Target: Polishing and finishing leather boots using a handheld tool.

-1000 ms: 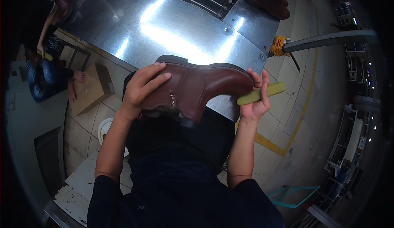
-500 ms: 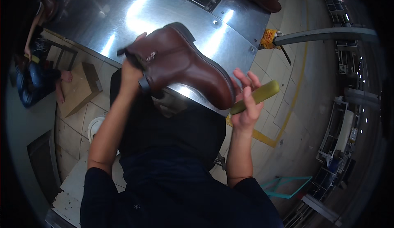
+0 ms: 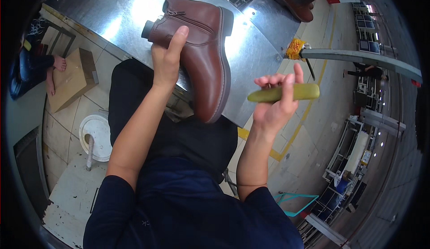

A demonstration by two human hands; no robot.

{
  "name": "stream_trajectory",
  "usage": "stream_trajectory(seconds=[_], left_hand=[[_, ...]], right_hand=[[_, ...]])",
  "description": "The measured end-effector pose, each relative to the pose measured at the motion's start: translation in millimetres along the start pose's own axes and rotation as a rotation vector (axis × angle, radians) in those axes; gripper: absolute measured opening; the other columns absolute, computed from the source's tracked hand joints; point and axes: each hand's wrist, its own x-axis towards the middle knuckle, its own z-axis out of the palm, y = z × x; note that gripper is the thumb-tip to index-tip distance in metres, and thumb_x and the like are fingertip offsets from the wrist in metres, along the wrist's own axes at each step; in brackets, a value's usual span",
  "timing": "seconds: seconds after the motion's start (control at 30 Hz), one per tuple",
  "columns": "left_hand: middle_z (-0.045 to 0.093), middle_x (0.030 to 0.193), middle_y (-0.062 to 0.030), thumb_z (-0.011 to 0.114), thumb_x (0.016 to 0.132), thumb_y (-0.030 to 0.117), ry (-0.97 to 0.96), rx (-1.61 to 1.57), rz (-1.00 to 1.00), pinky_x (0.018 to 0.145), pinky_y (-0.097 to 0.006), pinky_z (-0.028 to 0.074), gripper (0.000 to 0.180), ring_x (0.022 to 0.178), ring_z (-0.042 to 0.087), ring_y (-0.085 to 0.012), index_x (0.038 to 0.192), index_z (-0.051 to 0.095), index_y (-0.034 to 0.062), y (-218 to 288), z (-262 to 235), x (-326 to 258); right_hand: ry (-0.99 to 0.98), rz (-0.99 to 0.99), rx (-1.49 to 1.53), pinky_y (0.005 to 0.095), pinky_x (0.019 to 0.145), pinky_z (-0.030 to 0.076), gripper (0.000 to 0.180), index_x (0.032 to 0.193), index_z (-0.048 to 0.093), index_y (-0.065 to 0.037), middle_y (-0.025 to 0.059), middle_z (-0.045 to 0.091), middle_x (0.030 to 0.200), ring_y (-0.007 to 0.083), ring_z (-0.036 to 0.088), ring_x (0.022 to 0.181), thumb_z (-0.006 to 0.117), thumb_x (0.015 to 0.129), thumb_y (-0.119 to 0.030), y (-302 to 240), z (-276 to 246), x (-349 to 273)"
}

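Note:
A brown leather ankle boot (image 3: 201, 72) with a side zipper and a dark sole is held above my lap and the near edge of the metal table. My left hand (image 3: 165, 67) grips it round the shaft, thumb pressed on the leather and the other fingers hidden behind. The toe points down toward me, and the sole faces right. To the right of the boot and apart from it, my right hand (image 3: 273, 112) holds a smooth olive-green bar (image 3: 308, 92), tapered at its left end, between thumb and fingers. What the bar is, I cannot tell.
The shiny metal table (image 3: 255, 69) runs across the top, with more brown boots (image 3: 293, 0) at its far right. A metal rail (image 3: 354, 54) juts out beyond it. At left are a cardboard box (image 3: 74, 81) by another person's feet and a white bucket lid (image 3: 96, 137).
My left hand has turned the boot, so its toe swings downward and its zipper side shows. My right hand has moved slightly away from the toe, and the green bar now lies nearly level.

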Motion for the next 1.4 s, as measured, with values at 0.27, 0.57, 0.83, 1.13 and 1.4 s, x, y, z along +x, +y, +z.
stream_trajectory(seconds=[0.27,0.57,0.83,1.13,1.4], left_hand=[[0.070,0.102,-0.0106,0.068,0.097,0.034,0.055,0.140,0.067,0.087,-0.034,0.048,0.039,0.096,0.064,-0.0189,0.106,0.068,-0.0035,-4.2,1.2,2.5],[0.064,0.107,-0.0071,0.059,0.101,0.034,-0.005,0.204,0.053,0.090,-0.033,0.045,0.037,0.098,0.057,-0.0162,0.114,0.063,-0.0012,-1.4,-2.2,1.5],[0.069,0.096,-0.0103,0.066,0.096,0.028,0.088,0.186,0.144,0.081,-0.036,0.050,0.032,0.087,0.064,-0.0208,0.103,0.067,-0.0032,-5.6,4.4,2.2],[0.068,0.091,-0.0102,0.067,0.094,0.026,0.070,0.169,0.170,0.078,-0.037,0.050,0.030,0.083,0.064,-0.0212,0.100,0.067,-0.0031,-7.3,2.4,4.5],[0.065,0.102,-0.0061,0.058,0.100,0.027,0.023,0.220,0.191,0.086,-0.032,0.046,0.031,0.093,0.058,-0.0152,0.111,0.063,-0.0017,-9.4,2.8,1.7]], right_hand=[[-0.216,0.169,0.289,0.0305,0.045,0.042,0.033,0.127,0.053,-0.008,-0.0003,0.042,0.062,0.0134,0.046,0.048,0.056,0.106,-0.033,34.9,72.7,74.8],[-0.283,0.224,0.336,0.0283,0.040,0.038,0.026,0.119,0.054,-0.006,-0.0012,0.038,0.059,0.0106,0.041,0.044,0.052,0.107,-0.030,63.9,96.0,87.1],[-0.590,-0.075,-0.021,0.0262,0.041,0.037,0.020,0.111,0.060,0.002,0.0026,0.050,0.062,0.0091,0.043,0.044,0.065,0.098,-0.012,62.0,105.0,72.1],[-0.460,0.124,0.233,0.0268,0.039,0.032,0.020,0.110,0.058,0.000,-0.0017,0.038,0.055,0.0091,0.037,0.040,0.065,0.098,-0.015,67.6,111.9,91.4],[-0.708,0.175,0.141,0.0272,0.043,0.031,0.017,0.108,0.060,0.000,-0.0010,0.037,0.058,0.0098,0.035,0.044,0.062,0.098,-0.013,57.0,105.5,80.7]])
